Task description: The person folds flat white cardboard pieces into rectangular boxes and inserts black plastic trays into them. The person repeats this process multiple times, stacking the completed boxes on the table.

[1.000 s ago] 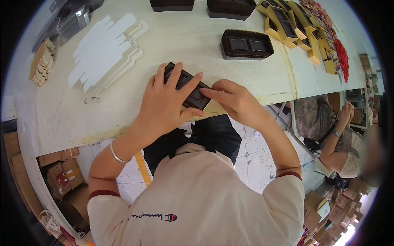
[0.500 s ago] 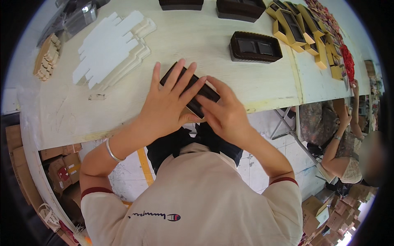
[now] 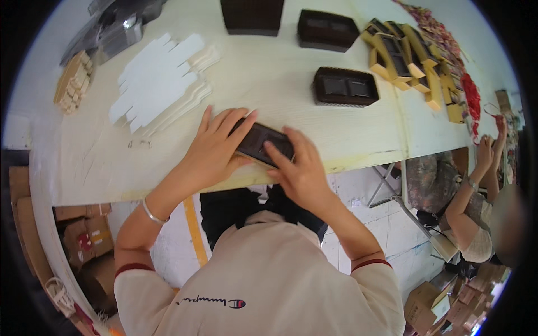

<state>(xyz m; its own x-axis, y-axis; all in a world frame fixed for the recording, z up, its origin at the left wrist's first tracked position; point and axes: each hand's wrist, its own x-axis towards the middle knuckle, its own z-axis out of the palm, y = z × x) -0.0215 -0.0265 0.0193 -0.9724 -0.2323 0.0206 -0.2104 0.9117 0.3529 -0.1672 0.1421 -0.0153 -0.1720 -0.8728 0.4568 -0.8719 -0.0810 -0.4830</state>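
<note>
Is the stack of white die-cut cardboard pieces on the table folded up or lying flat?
Flat and unfolded. The white cardboard blanks lie spread in a loose, fanned stack on the table, tabs showing, none formed into a box.

Both forearms come up from the lower part of the view and converge near the front edge of the table (image 3: 112,168); the left hand (image 3: 216,148) lies palm down with fingers spread and extended, pressing on the left end of a dark tray (image 3: 263,143); a thin bracelet circles the left wrist; the right hand (image 3: 300,171) curls over the tray's right end, index finger stretched forward along its top, thumb tucked at the near side; both elbows are bent and splayed outward.
</note>
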